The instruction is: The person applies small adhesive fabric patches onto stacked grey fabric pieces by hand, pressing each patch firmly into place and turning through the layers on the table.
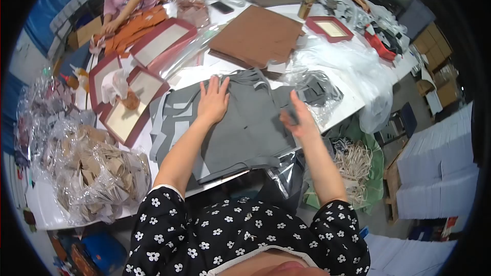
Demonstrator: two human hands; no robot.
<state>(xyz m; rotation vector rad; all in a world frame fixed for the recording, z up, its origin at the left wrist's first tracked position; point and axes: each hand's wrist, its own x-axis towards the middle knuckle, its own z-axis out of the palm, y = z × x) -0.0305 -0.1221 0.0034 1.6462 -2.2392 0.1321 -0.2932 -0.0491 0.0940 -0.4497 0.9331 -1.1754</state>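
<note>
"Labels first: can you read any in the head view?"

"Any print on the gold bottle [306,6] at the top, or on the cartons [437,46] at upper right, is too small to make out."

"And the surface?"

"It's a white table [348,86]. Grey fabric [245,135] lies stacked in the centre, reaching the near edge, with brown sheets [255,33] just beyond it. Maroon trays [163,43] sit at upper left, one holding a small jar [131,101]. Clear bags [97,171] of tan pieces fill the lower left, and a phone [222,7] lies near the top."

"What are the hands doing?"

"The left hand [214,103] is spread, palm down, on the fabric. The right hand [300,121] is at the stack's right side, thumb and fingers around a small dark grey piece [292,116]; I can't tell whether it's gripped."

"The room?"

"Co-workers at the far side: one at upper left with hands [110,26] on orange fabric [135,30], another at top centre, one more at upper right. A green sack [377,174] of pale cords [353,168] is right of the table, white stacks [434,158] stand at far right, and a blue barrel [104,253] is at lower left."
</note>
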